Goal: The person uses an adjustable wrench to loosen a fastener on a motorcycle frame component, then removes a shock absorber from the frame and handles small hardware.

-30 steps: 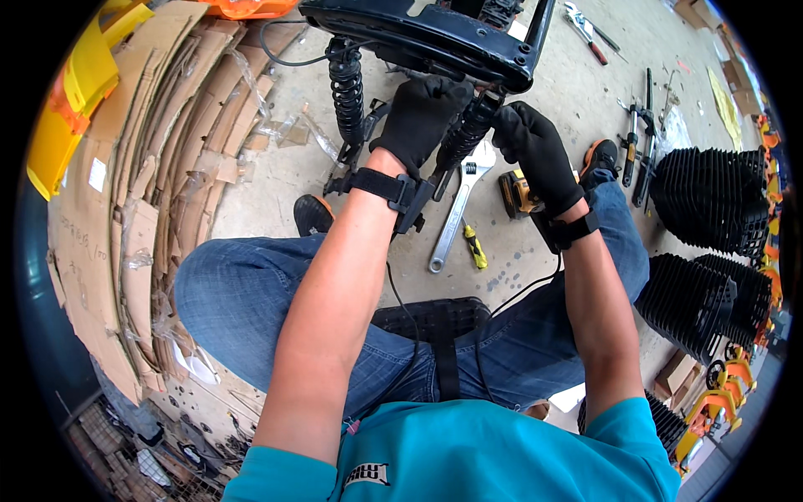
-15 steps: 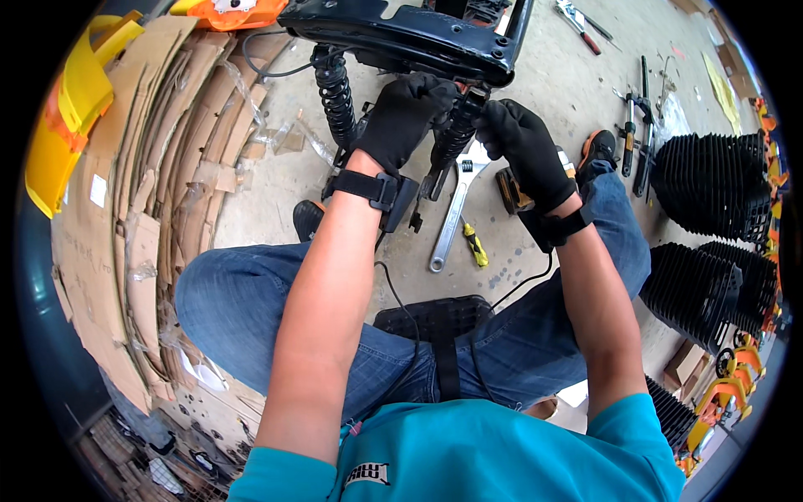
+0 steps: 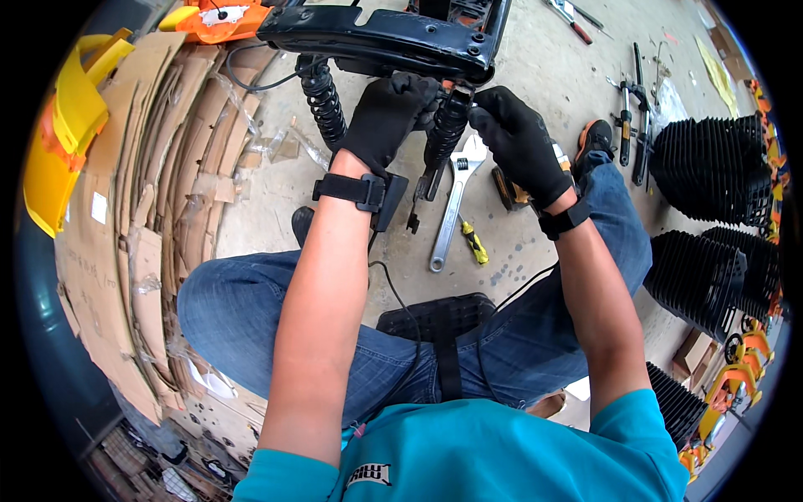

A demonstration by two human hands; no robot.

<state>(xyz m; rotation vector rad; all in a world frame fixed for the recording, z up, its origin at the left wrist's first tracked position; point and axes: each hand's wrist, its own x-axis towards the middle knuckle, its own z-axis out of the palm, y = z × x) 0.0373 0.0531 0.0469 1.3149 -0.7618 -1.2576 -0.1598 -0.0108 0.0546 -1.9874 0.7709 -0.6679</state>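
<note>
A black metal frame (image 3: 376,35) stands in front of me, with a coil-spring shock absorber (image 3: 323,105) under its left side and a second shock absorber (image 3: 446,134) under its right. My left hand (image 3: 391,117), in a black glove, is closed against the left side of the right shock's top end. What its fingers hold is hidden. On the other side of that top end, my gloved right hand (image 3: 517,138) is closed in a pinch, its fingertips close to the mount; whatever is in them is too small to name.
Between my legs lie an adjustable wrench (image 3: 454,209) and a yellow-black screwdriver (image 3: 474,243). A power tool (image 3: 508,189) sits partly under my right hand. Flattened cardboard (image 3: 109,243) is stacked at left. Black ribbed parts (image 3: 709,171) and fork tubes (image 3: 639,117) are at right.
The frame and its shocks have shifted slightly left, and my left hand has gone with them. My right hand has moved a little up and left, staying beside the right shock's top.
</note>
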